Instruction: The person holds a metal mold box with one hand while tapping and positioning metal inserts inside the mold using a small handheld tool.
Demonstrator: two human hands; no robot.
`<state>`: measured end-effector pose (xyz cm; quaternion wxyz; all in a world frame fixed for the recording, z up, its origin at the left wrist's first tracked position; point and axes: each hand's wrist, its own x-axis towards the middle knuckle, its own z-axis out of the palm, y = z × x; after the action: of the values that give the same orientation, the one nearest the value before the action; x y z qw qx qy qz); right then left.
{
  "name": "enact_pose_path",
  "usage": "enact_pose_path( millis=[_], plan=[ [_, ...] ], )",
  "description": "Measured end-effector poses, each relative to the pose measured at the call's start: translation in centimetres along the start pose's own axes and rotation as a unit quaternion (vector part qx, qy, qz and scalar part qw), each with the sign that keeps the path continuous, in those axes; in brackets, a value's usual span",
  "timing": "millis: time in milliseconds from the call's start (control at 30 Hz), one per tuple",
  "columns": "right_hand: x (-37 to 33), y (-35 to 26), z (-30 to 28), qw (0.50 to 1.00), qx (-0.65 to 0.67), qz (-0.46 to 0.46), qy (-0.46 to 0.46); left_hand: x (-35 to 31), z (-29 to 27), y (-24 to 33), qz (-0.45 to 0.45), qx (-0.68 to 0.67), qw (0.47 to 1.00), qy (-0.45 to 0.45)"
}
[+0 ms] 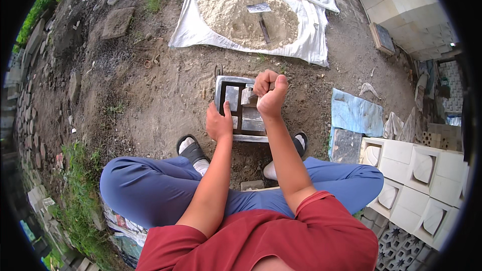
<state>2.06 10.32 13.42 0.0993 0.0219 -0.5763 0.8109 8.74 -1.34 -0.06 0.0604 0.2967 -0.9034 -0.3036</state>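
A rectangular metal mould (241, 79) with raised inner blocks lies on the dirt between my feet. My left hand (220, 124) straddles its left wall, thumb on the inner side and fingers along the outer side. Above the mould's right part, my right hand (270, 93) is closed in a fist. From that fist a short tool with a grey, block-like head (248, 96) sticks out to the left, over the inner blocks. My fingers cover most of the tool's handle, and my right hand and forearm hide the mould's right side.
Beyond the mould, a white sack sheet (183, 34) bears a pale sand heap (226, 12) with a trowel (263, 25) on it. To the right lie a blue sheet (356, 112) and stacked pale blocks (401, 168). Stones (118, 23) and weeds (83, 190) line the left.
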Motion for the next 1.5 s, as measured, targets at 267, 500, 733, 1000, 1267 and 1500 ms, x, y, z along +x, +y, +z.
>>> enact_pose_path(
  millis=[267, 500, 733, 1000, 1267, 1500],
  plan=[
    [-2.2, 2.4, -0.3, 0.995, -0.094, -0.022, -0.034, -0.4, -0.3, 0.7, -0.010, 0.020, 0.999, -0.042],
    [-4.3, 7.3, -0.5, 0.990, -0.124, -0.028, -0.060, 0.2, 0.2, -0.4, 0.013, 0.015, 1.000, -0.005],
    [-1.3, 2.3, -0.5, 1.000, -0.013, 0.024, 0.005, 0.0, 0.0, 0.1, 0.002, 0.013, 1.000, -0.010],
    [-1.5, -2.0, 1.9, 0.998, -0.049, -0.023, -0.033, 0.1, 0.4, -1.2, 0.024, 0.021, 0.999, 0.010],
    [-4.6, 7.2, -0.1, 0.989, -0.134, -0.040, -0.048, 0.4, 0.8, -0.7, 0.061, 0.031, 0.997, 0.031],
    [-1.2, 2.6, -0.1, 1.000, -0.014, 0.019, -0.005, 0.0, 0.6, -0.7, 0.044, 0.050, 0.998, -0.014]
  ],
)
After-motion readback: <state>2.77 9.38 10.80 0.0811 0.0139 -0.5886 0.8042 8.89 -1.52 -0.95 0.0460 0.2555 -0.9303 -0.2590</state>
